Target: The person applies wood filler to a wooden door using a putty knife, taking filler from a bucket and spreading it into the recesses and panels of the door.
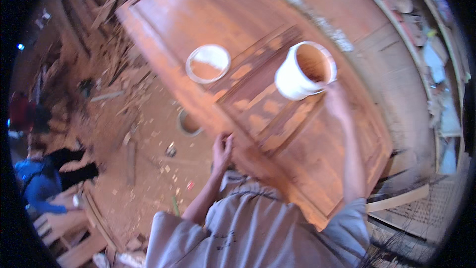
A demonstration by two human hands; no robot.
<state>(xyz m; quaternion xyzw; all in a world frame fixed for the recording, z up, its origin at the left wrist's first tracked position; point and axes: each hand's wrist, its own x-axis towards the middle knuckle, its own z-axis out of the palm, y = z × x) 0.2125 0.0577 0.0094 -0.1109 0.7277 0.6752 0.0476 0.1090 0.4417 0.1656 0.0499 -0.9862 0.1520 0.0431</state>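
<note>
A reddish-brown panelled wooden door point(317, 154) lies flat in front of me, smeared with orange patches. A white plastic bucket point(292, 80) stands on it, with reddish-brown stuff inside. My right hand point(337, 100) grips the bucket's near right rim; its fingertips are blurred. To the left of the bucket lies a round white lid point(218, 58), orange residue across its inner face. My left hand point(223, 150) is by the door's near left edge with its fingers curled; whatever they may hold cannot be made out.
Wood chips and scraps litter the dirt floor point(153, 159) at left, where a round container point(190, 121) stands beside the door. Farther left, a person in blue point(42, 181) bends near some timber point(89, 238). Cluttered shelves point(439, 69) line the right side.
</note>
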